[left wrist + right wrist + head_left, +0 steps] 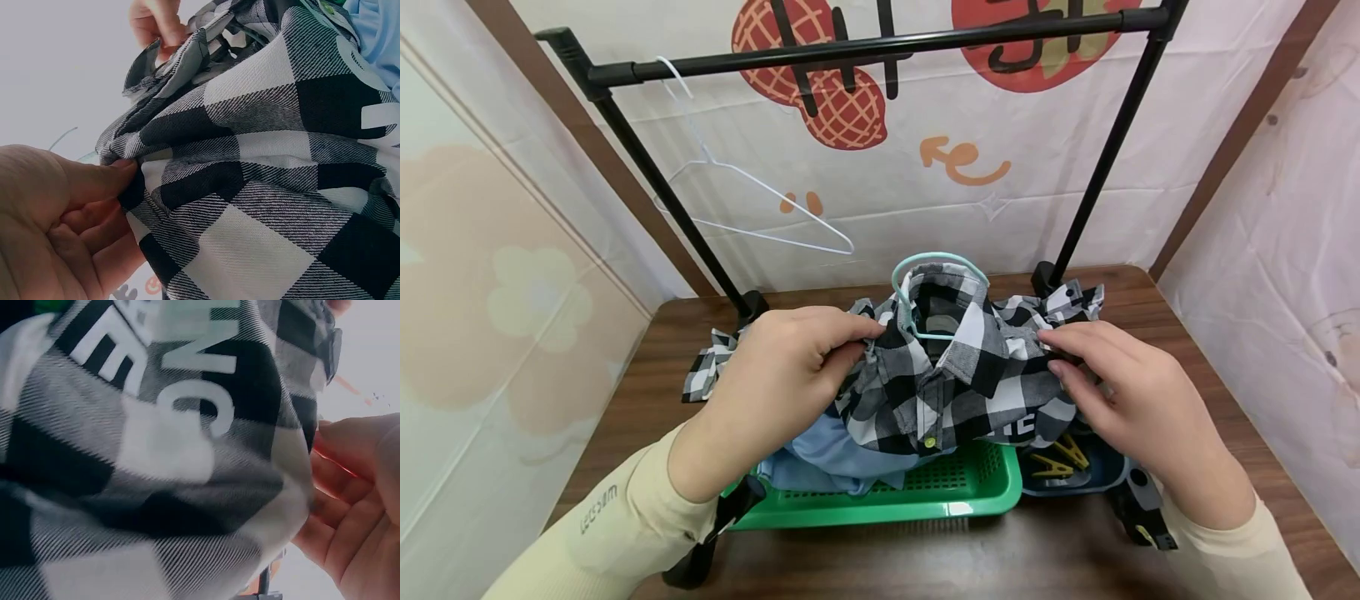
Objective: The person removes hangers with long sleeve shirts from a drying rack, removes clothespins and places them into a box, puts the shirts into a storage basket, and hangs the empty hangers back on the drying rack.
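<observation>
A black-and-white checked shirt (955, 392) with a collar lies bunched over the basket. A thin mint-green clothes hanger (942, 257) shows as a loop at its collar, its other parts hidden by cloth. My left hand (786, 367) pinches the shirt at the shoulder left of the collar; in the left wrist view the thumb (122, 172) presses on the checked cloth. My right hand (1120, 383) pinches the opposite shoulder between thumb and forefinger. White letters on the shirt (200, 362) show in the right wrist view.
A black clothes rack (880, 52) stands over the wooden table (1172, 333), a white hanger (760, 179) hanging at its left. Below the shirt is a green basket (880, 512) with light blue cloth (842, 454). A dark blue tray (1075, 487) with yellow clips (1051, 467) sits right of it.
</observation>
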### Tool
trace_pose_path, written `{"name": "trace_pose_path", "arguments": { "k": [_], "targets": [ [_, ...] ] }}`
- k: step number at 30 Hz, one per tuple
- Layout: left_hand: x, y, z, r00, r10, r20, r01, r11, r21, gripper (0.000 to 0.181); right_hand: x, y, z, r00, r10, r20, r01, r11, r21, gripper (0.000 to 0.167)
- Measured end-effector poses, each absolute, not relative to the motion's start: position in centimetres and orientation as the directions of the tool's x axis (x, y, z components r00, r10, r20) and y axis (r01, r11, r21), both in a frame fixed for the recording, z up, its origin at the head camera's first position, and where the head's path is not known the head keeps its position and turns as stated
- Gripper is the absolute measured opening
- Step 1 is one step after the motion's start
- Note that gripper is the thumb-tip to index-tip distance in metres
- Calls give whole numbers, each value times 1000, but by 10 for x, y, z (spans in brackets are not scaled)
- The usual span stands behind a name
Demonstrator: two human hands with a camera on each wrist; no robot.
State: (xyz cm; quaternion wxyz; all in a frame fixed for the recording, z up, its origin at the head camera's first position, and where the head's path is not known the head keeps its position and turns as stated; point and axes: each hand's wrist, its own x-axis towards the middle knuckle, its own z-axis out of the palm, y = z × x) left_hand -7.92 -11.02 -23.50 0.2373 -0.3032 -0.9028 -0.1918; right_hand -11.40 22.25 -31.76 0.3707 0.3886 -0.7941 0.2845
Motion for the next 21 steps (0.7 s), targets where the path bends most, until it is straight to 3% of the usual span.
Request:
{"name": "trace_pose_path", "arguments": {
  "k": [5, 9, 13, 21],
  "targets": [
    [-81, -101, -238, -684, 493, 537, 666, 724, 183, 23, -104, 207, -317, -398, -377, 836, -862, 465, -201, 48],
    [-81, -92, -240, -671, 521, 527, 679, 718, 155, 22, -100, 195, -322, -420, -383, 823, -859, 461, -223, 51],
    [-81, -85, -241, -659, 537, 527, 685, 718, 126, 22, -100, 189, -328, -442, -369, 818, -846, 476, -242, 46],
    [-82, -82, -241, -631, 553, 544, 702, 706, 96, 20, -105, 187, -333, -392, -361, 846, -865, 458, -206, 34]
  ]
}}
